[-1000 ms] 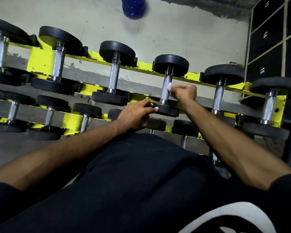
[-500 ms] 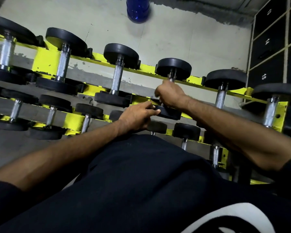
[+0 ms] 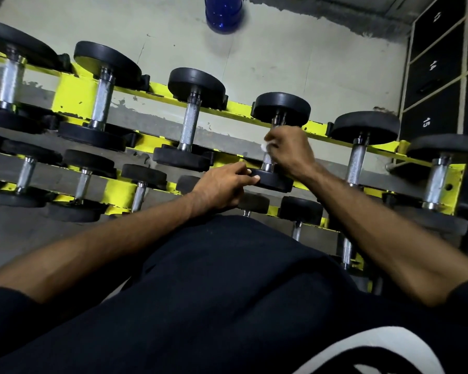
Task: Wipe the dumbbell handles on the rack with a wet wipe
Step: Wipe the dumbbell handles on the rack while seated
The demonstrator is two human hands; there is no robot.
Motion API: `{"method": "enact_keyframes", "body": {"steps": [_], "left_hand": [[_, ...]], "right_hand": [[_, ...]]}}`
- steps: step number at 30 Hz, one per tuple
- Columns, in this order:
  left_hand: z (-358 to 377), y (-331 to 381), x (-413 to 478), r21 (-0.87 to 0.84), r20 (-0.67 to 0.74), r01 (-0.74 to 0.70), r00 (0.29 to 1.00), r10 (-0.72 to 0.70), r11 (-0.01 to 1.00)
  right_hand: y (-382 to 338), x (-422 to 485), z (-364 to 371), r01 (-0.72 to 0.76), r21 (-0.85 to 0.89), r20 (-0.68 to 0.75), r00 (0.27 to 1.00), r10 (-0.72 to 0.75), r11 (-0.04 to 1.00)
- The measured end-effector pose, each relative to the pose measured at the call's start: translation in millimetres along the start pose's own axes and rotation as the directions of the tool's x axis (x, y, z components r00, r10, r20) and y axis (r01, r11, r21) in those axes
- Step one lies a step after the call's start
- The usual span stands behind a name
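A yellow two-tier rack point(image 3: 73, 90) carries several black dumbbells with steel handles. My right hand point(image 3: 289, 149) is wrapped round the handle of the fourth top-row dumbbell point(image 3: 281, 107), pressing a white wet wipe point(image 3: 265, 146) against it; only a small corner of the wipe shows. A short bare stretch of that handle point(image 3: 266, 161) is visible under the hand. My left hand point(image 3: 222, 187) grips the near black head point(image 3: 274, 182) of the same dumbbell from the left, fingers curled over its edge.
Neighbouring dumbbells stand close on both sides, at left point(image 3: 191, 122) and right point(image 3: 358, 157). A lower row of smaller dumbbells point(image 3: 83, 184) sits nearer me. A blue bottle point(image 3: 223, 13) stands on the floor behind the rack. Black numbered lockers point(image 3: 432, 76) fill the right.
My right hand slid along the handle, first up toward the far head and now back to the middle with the wipe. The left hand stayed on the near head.
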State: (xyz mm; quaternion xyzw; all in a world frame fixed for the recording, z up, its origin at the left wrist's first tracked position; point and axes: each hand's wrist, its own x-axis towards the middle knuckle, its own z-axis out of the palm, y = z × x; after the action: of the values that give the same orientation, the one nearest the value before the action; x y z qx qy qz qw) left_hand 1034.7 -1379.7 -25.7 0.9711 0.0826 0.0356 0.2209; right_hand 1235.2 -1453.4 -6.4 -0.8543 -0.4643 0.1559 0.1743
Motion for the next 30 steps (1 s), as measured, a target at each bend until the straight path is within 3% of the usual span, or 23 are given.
{"method": "enact_keyframes", "body": {"steps": [1,3,6,7,9,13,14,17,20,22,25,26,30], "left_hand": [[0.5,-0.9,-0.3,-0.006,-0.005,-0.003,1.0,0.002,1.0],[1.2,-2.7,0.4,-0.023,-0.006,-0.001,1.0,0.001,1.0],[-0.6,-3.3,1.9,-0.031,-0.007,0.006,1.0,-0.007,1.0],[-1.0,-2.9,2.2,-0.031,-0.008,0.009,1.0,-0.009,0.999],[-1.4,-0.9,3.2,-0.032,-0.012,0.012,1.0,-0.012,0.999],[-2.7,-0.1,4.5,-0.019,-0.012,0.006,1.0,-0.006,1.0],[-2.8,-1.0,4.4,-0.017,-0.009,0.002,1.0,-0.002,1.0],[-2.2,-2.6,4.3,-0.018,-0.007,-0.006,1.0,0.006,1.0],[-1.6,-3.4,4.5,-0.028,-0.012,-0.002,1.0,0.002,1.0],[-1.8,-2.9,4.8,-0.028,-0.013,-0.004,1.0,0.004,1.0],[-1.2,-3.4,5.0,-0.035,-0.017,-0.005,1.0,0.004,0.999],[-0.8,-4.0,5.2,-0.037,-0.021,-0.006,1.0,0.005,0.999],[1.1,-5.7,5.3,-0.036,-0.03,-0.015,0.999,0.014,0.999]], "right_hand": [[4.7,-4.0,4.2,-0.108,0.137,-0.101,0.987,0.122,0.985],[10.4,-12.4,14.0,-0.326,0.36,-0.132,0.91,0.394,0.874],[15.9,-14.0,16.6,-0.594,0.617,0.108,0.714,0.692,0.516],[17.6,-9.0,14.3,-0.63,0.681,0.212,0.659,0.722,0.374],[17.7,4.1,6.3,-0.643,0.739,0.344,0.616,0.709,0.199],[21.6,23.0,8.4,-0.685,0.728,0.541,0.602,0.588,0.031],[24.5,21.8,11.5,-0.723,0.69,0.595,0.593,0.542,0.034],[31.6,8.0,13.2,-0.839,0.513,0.688,0.529,0.497,0.181],[36.6,2.9,9.1,-0.85,0.462,0.674,0.522,0.523,0.253],[32.6,6.5,6.7,-0.821,0.537,0.639,0.545,0.543,0.192],[29.1,14.8,8.3,-0.725,0.688,0.588,0.572,0.572,0.018],[28.4,14.7,8.3,-0.725,0.688,0.591,0.576,0.565,0.019],[33.8,-0.3,10.7,-0.794,0.53,0.562,0.591,0.579,0.297]]}}
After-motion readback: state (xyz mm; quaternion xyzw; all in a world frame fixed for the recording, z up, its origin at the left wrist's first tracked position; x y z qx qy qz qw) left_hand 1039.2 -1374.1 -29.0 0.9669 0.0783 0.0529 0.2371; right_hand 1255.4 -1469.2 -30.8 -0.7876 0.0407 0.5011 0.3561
